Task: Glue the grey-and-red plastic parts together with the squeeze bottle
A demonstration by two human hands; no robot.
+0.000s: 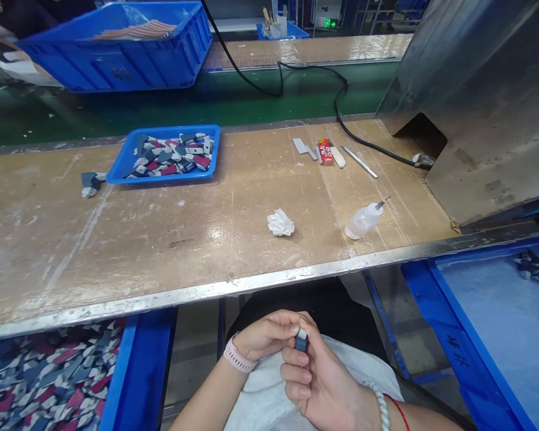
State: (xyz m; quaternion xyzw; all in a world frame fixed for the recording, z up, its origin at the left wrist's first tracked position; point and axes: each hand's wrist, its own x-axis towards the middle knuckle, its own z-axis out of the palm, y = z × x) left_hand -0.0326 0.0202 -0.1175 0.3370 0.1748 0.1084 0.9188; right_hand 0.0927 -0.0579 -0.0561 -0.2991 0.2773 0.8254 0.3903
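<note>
A small dark blue piece with a light grey end (301,340) is held upright over my lap, below the table's front edge. My right hand (317,374) wraps its fingers round the piece, thumb along its side. The fingertips of my left hand (269,335) are pinched together at the piece's light top end, touching the right hand; whether they grip it is hard to see. On the table lie a crumpled white tissue (281,222) and a clear bottle with a thin metal tip (363,221).
A blue tray (117,174) of small pieces stands on the table (197,239), one cluster beside it. A lighter-like red item (326,152) and a metal pen (359,162) lie further back. Blue bins (150,371) (476,359) flank my lap. A metal housing (489,120) stands right.
</note>
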